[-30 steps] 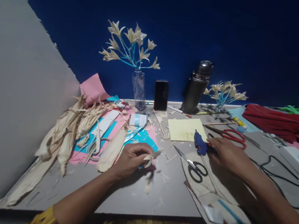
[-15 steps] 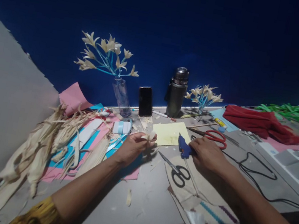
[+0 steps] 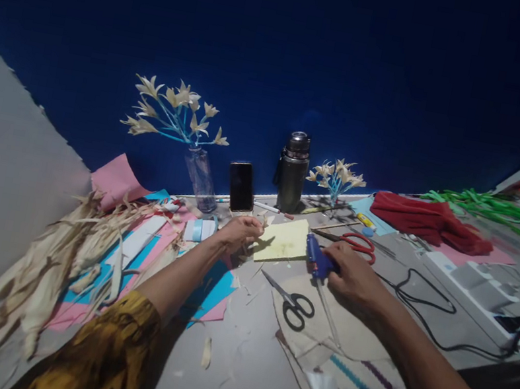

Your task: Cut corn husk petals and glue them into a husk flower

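Observation:
My left hand [image 3: 239, 234] is closed at the yellow paper's left edge, its fingertips pinched on a pale piece of corn husk that barely shows. My right hand [image 3: 349, 272] has its fingers round the handle of a blue glue gun [image 3: 317, 258], whose nozzle points away from me by the right edge of the yellow paper [image 3: 282, 242]. Just below lie black-handled scissors [image 3: 293, 304] on a cream cloth [image 3: 352, 325]. Beyond my right hand are red-handled scissors [image 3: 359, 244].
Dried corn husks [image 3: 44, 277] and coloured paper [image 3: 210, 290] cover the left side. Along the wall stand a vase of husk flowers [image 3: 199, 180], a phone [image 3: 241, 188], a flask [image 3: 292, 177] and smaller flowers [image 3: 338, 178]. A power strip [image 3: 472, 302] with a black cable lies right.
My left hand has turned and moved slightly up, so the husk piece shows less. The glue gun's nozzle has swung a little upright in my right hand. The whole view has shifted slightly.

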A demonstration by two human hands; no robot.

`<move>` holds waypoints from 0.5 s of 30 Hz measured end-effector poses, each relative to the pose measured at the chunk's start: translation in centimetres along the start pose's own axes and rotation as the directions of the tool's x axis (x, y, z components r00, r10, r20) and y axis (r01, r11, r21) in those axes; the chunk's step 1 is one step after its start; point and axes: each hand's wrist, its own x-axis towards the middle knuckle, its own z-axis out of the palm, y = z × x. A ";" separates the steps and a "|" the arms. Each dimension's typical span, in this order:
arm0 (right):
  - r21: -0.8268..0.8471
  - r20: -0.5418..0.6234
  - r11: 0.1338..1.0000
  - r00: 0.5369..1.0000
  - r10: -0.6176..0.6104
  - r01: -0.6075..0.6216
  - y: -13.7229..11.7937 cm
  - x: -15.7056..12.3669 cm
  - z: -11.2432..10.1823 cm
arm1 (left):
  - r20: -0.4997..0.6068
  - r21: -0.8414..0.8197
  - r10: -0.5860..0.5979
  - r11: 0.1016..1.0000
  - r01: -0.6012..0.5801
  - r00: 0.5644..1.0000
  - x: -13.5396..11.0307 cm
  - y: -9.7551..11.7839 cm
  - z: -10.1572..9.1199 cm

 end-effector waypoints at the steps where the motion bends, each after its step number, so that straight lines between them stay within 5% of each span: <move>1: 0.066 -0.067 0.998 0.998 0.016 -0.011 0.9 -0.2 -0.3 | -0.002 0.018 0.017 1.000 -0.017 1.000 -0.1 -0.1 0.1; 4: 0.292 -0.234 0.955 0.965 0.119 -0.047 2.8 -1.0 -1.8 | -0.013 0.044 0.099 0.994 -0.099 0.995 -0.6 0.0 0.4; 9: 0.514 -0.175 0.839 0.935 0.307 -0.179 1.8 -2.5 -3.1 | -0.034 0.082 0.338 0.939 -0.334 0.941 -4.0 1.1 1.6; 13: 0.572 -0.109 0.819 0.986 0.128 -0.043 -1.7 -3.1 -2.8 | -0.045 0.170 0.512 0.850 -0.499 0.858 -8.1 1.6 2.5; 15: 0.583 -0.082 0.811 0.997 0.007 0.043 -3.4 -3.2 -3.0 | 0.002 0.268 0.662 0.722 -0.638 0.750 -9.7 1.5 2.9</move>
